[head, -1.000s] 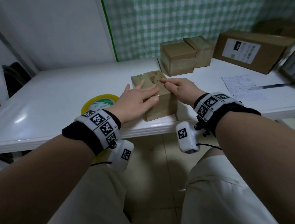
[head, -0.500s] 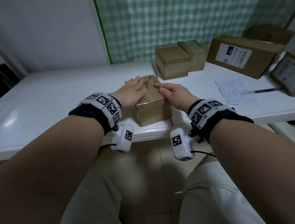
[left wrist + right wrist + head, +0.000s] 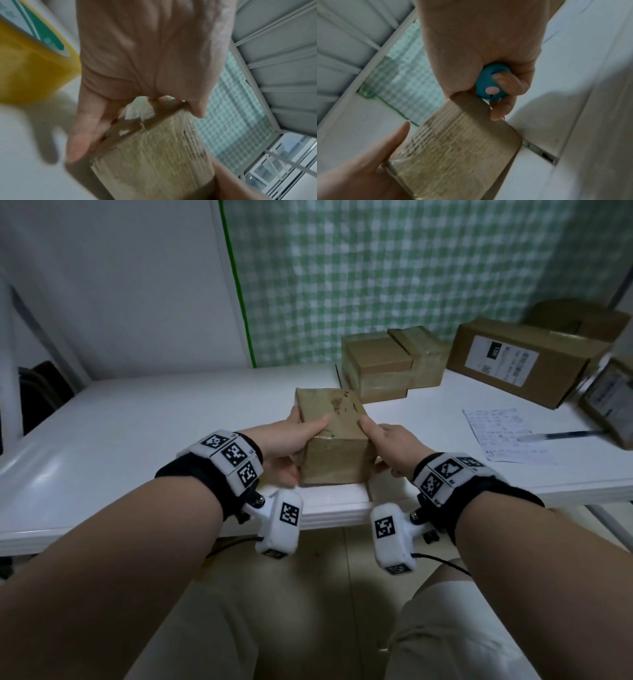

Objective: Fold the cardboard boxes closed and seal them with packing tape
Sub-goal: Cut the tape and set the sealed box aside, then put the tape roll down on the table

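A small brown cardboard box (image 3: 330,440), closed and wrapped in shiny tape, is at the front edge of the white table (image 3: 137,440). My left hand (image 3: 301,426) grips its left side, thumb on top. My right hand (image 3: 383,440) grips the right side, thumb on the top edge. In the right wrist view my right hand (image 3: 479,40) also curls its lower fingers round a small blue cutter (image 3: 488,83) beside the box (image 3: 458,148). The left wrist view shows my left hand (image 3: 145,67) clasping the box (image 3: 154,155) and a yellow tape roll (image 3: 34,67) lying just to the left.
Two taped small boxes (image 3: 376,364) (image 3: 424,354) stand at the back. A large labelled box (image 3: 520,361) lies at the back right, with another box (image 3: 613,402) at the right edge. A written sheet (image 3: 503,433) with a pen (image 3: 561,435) lies on the right.
My left hand has gone from lying flat on the box top to gripping its left side. The right hand has slid to the right side. The box now sits squarer to me.
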Available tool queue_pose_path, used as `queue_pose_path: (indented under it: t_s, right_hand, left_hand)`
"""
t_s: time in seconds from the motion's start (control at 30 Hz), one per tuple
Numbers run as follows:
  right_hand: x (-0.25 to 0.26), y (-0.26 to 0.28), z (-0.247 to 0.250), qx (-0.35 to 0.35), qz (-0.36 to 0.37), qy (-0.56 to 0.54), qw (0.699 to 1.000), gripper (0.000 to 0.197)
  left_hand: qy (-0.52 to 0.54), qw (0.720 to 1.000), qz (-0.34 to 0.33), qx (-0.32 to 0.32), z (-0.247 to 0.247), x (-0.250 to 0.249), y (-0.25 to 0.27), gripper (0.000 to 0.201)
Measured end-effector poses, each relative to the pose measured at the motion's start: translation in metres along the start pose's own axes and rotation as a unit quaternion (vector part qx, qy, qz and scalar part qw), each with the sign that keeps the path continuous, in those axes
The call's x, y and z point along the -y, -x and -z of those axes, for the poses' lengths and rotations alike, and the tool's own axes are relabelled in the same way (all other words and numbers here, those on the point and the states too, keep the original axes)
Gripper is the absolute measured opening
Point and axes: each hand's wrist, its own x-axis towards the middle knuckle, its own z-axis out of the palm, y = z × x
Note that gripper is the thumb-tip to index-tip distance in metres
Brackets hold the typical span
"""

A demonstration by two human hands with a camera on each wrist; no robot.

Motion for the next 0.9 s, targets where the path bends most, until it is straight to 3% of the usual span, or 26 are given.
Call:
queue_pose_path:
  t_s: [0.13, 0.27, 0.33, 0.53, 0.67, 0.8, 0.9]
  right_hand:
    - [-0.002, -0.009, 0.011, -0.030, -0.002, -0.076, 0.997, 0.052]
    - [0.000, -0.034, 0.030, -0.049, 0.004, -0.124, 0.991, 0.045]
    - [-0.002, -0.051, 0.038, -0.057, -0.003, -0.109, 0.992, 0.038]
    - [-0.018, -0.102, 0.046, -0.006, -0.021, 0.012, 1.000, 0.049]
    - [-0.028, -0.126, 0.048, 0.002, -0.009, 0.045, 0.999, 0.043]
    - [-0.038, -0.137, 0.052, -0.015, -0.008, 0.031, 0.999, 0.035]
    - [-0.041, -0.136, 0.051, -0.030, 0.001, 0.017, 0.999, 0.029]
  left_hand:
    - [0.141, 0.989, -0.029, 0.033, 0.004, -0.018, 0.002, 0.069]
    - [0.229, 0.971, -0.056, -0.029, 0.016, -0.047, -0.014, 0.020]
    - [0.265, 0.960, -0.074, -0.058, 0.020, -0.064, -0.027, 0.012]
    - [0.338, 0.933, -0.096, -0.069, 0.016, -0.115, -0.080, 0.017]
    - [0.363, 0.925, -0.094, -0.065, 0.010, -0.142, -0.118, 0.015]
    - [0.350, 0.930, -0.085, -0.078, 0.010, -0.153, -0.143, 0.016]
    - [0.316, 0.943, -0.076, -0.073, 0.015, -0.153, -0.150, 0.037]
